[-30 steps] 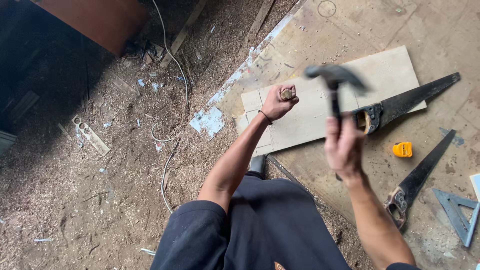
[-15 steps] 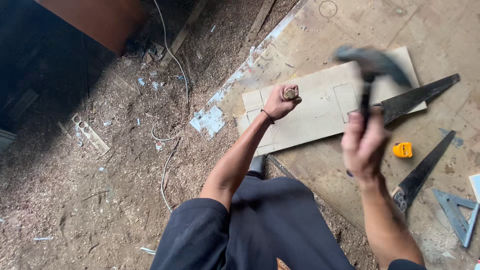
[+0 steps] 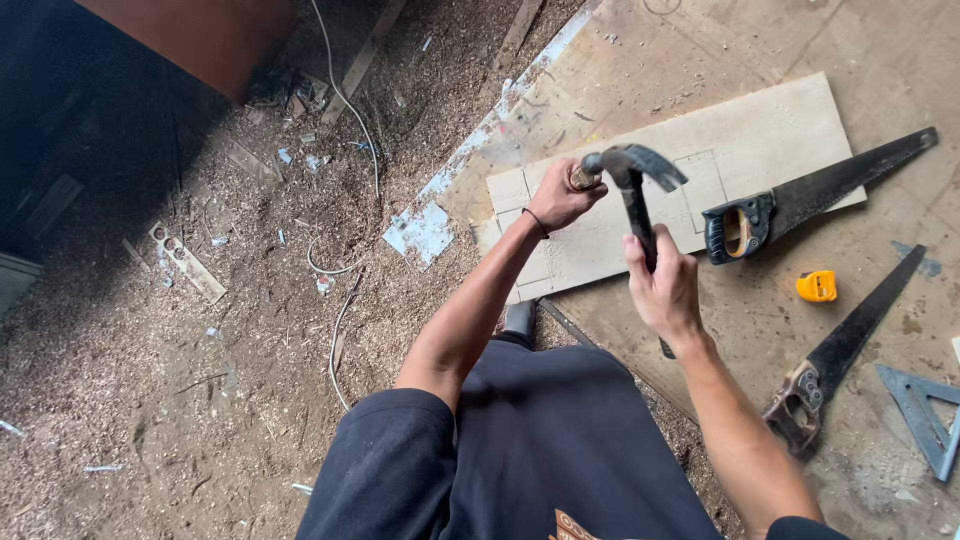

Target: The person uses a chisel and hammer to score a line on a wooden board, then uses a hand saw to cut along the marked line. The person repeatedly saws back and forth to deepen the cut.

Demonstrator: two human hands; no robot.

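Right hand (image 3: 665, 290) wraps shut around the lower handle of a claw hammer (image 3: 632, 185), a dark, stiff, top-heavy tool best gripped low; its head sits at the left hand (image 3: 558, 197), which pinches a small brownish piece (image 3: 580, 177) above the pale marked board (image 3: 760, 150) on the floor.

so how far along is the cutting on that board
Done: outlines are drawn on the pale board, lying flat on the floor. In hand: the left hand holds a wooden-handled tool on the board's near end, and the right hand has the hammer head right at its top. Left: no piece looks cut free; both handsaws lie aside, untouched.
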